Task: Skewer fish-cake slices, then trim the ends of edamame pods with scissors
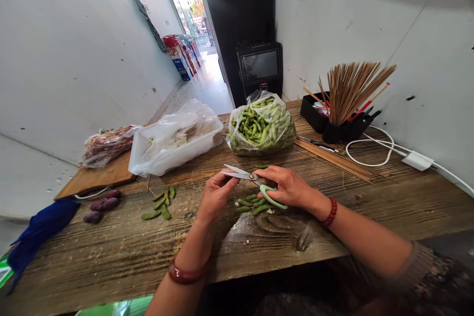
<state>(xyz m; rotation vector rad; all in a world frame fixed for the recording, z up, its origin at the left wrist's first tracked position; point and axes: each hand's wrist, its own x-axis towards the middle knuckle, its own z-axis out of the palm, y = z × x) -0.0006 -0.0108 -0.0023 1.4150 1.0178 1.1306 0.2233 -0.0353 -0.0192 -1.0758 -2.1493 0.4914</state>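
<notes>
My right hand (287,186) grips green-handled scissors (247,176) with the blades open and pointing left. My left hand (217,193) pinches something small at the blade tips; what it holds is hidden by the fingers. A small pile of green edamame pods (252,204) lies on the wooden table (122,252) just below both hands. A second pile of pods (161,204) lies further left. Behind the hands stands a clear plastic bag full of edamame (261,126).
A white tray covered with plastic (174,140) sits at the back left, beside a cutting board (98,175) with a wrapped packet. Purple vegetables (100,206) and a blue cloth (39,229) lie at the left. Black holders with skewers (344,108) and a white cable (374,153) stand right.
</notes>
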